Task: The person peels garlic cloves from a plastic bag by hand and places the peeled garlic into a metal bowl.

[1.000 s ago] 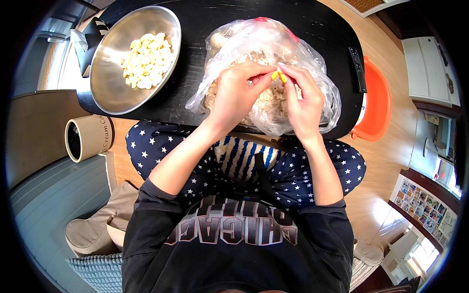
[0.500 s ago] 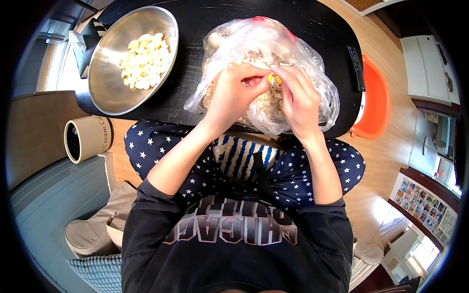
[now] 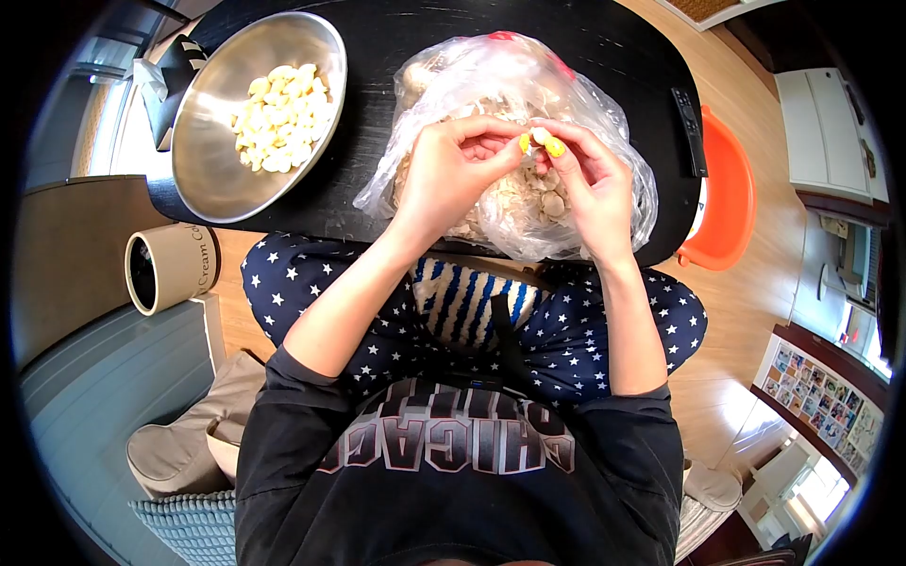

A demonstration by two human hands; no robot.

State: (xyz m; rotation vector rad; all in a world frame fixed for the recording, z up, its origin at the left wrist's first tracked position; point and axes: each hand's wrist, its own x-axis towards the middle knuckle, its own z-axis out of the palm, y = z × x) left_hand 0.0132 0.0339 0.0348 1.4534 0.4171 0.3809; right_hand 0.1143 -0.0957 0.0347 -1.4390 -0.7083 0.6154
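Above a clear plastic bag (image 3: pixel 618 132) on the black table, both my hands meet at a small whitish piece (image 3: pixel 540 136) that looks like a garlic clove. My left hand (image 3: pixel 451 170) is closed, thumb and forefinger pinched at the left side of the piece. The thumb and fingers of my right hand (image 3: pixel 596 184) are closed on the piece. Bright yellow shows at the thumb tips of both hands. Papery, pale brown bits and round cloves (image 3: pixel 551 203) lie in the open bag below. A metal bowl (image 3: pixel 203 151) at the left holds several pale peeled cloves (image 3: pixel 283 113).
A black remote (image 3: pixel 689 132) lies at the right edge of the table (image 3: pixel 373 123), beside an orange tub (image 3: pixel 731 189). A tissue box (image 3: pixel 179 75) stands behind the bowl. A cream bin (image 3: pixel 184 264) is at the lower left. My legs are under the table's front edge.
My right hand has turned and shifted slightly right, its fingers now more curled. The whitish piece shows more clearly between the fingertips. My left hand stays nearly in place.
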